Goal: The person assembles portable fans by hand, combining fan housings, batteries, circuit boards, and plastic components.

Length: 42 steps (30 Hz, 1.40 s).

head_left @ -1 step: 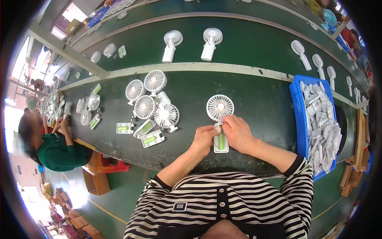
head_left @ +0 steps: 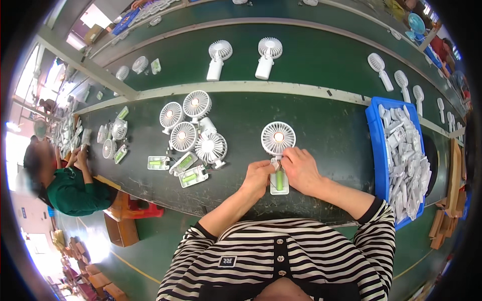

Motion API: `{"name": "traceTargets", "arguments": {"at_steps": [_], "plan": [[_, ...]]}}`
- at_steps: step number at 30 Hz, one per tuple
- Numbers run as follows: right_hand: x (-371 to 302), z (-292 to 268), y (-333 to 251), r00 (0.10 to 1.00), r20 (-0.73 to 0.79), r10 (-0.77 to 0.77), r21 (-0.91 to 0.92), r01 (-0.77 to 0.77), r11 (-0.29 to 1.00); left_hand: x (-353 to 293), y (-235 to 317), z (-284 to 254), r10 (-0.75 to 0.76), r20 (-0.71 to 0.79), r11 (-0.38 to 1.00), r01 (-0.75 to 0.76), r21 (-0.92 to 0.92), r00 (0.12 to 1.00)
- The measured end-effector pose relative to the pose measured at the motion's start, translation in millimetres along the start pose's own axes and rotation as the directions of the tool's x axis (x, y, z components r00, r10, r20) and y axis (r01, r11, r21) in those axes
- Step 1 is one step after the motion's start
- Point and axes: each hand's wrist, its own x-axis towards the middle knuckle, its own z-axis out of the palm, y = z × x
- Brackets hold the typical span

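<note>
A white handheld fan [head_left: 278,138] lies before me with its round grille pointing away. Its handle is open, and a green battery cell [head_left: 279,179] shows in the white handle shell [head_left: 279,191]. My left hand [head_left: 258,176] pinches the handle's upper left side, close to the fan's neck. From the other side my right hand [head_left: 300,169] is closed on the same neck, its fingers bent over it. The fingertips hide the joint between head and handle, so any small part there cannot be made out.
Several white fans [head_left: 197,104] with opened handles [head_left: 193,177] are grouped to the left. At right stands a blue bin [head_left: 380,150] full of white plastic shells [head_left: 404,160]. Beyond a pale rail [head_left: 251,87], fans [head_left: 270,47] lie on a green conveyor. A person in green [head_left: 75,191] works at far left.
</note>
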Motion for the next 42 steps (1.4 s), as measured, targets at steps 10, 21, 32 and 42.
{"name": "traceTargets", "arguments": {"at_steps": [10,21,32,42], "plan": [[-7,4,1,0.998,-0.002,0.058,-0.012,-0.058,0.998,8,0,-3,-0.16,0.061,0.985,0.163,-0.047,0.985],[-1,-5,6,0.998,-0.031,0.047,0.009,-0.047,0.999,26,12,-17,-0.182,0.3,0.983,0.173,0.057,0.936],[3,15,10,0.844,-0.07,0.532,0.405,-0.463,0.789,45,18,-2,0.037,0.088,0.999,-0.036,-0.013,0.995],[11,39,2,0.84,-0.489,0.236,0.029,-0.255,0.967,42,30,31,0.089,-0.027,0.982,-0.093,-0.167,0.996]]}}
